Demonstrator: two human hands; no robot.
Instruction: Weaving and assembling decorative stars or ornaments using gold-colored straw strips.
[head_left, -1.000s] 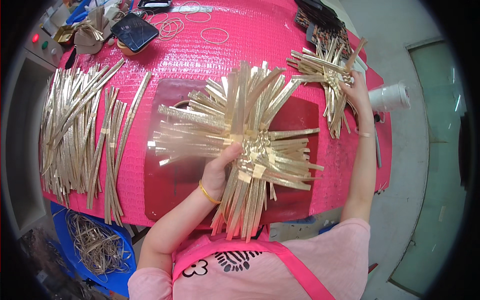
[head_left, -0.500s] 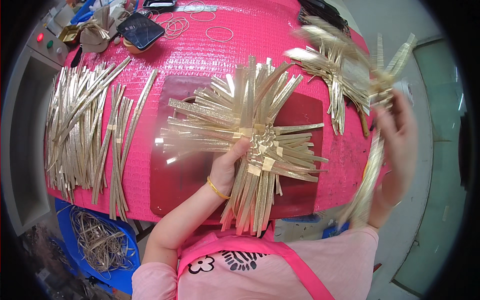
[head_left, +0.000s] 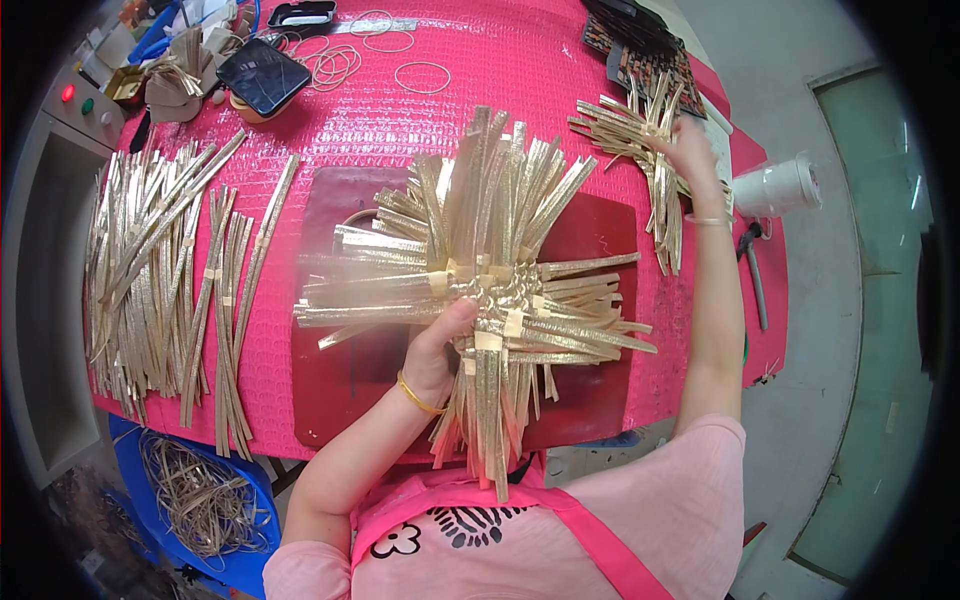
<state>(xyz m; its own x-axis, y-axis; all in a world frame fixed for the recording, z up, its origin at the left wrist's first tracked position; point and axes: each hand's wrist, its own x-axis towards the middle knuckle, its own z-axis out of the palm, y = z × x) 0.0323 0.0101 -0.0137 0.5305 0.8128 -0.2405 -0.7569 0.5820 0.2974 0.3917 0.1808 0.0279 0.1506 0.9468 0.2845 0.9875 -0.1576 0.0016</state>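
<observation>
My left hand [head_left: 440,345] is closed on a thick stack of woven gold strips [head_left: 510,290], its thumb pressing near the plaited centre. The loose strip ends fan out on all sides above a dark red board [head_left: 330,400]. Pale tape bands some of the strips close to the weave. My right arm reaches to the far right, where my right hand [head_left: 692,158] is over a pile of crossed gold strips [head_left: 665,225]. Its thumb and fingers look apart at the pile's centre, though some fingers are partly hidden.
At left lie many loose gold strips [head_left: 150,270] on the pink table cover [head_left: 350,125]. A blue tub [head_left: 255,545] of strip scraps stands below. A phone [head_left: 263,75], thin rings [head_left: 335,65], a white roll [head_left: 775,188] and dark patterned packs [head_left: 655,70] surround the work area.
My right hand has swung forward and left to the far-right pile; the strip bundle it carried no longer hangs from it. My left hand keeps its stack. The white roll now shows.
</observation>
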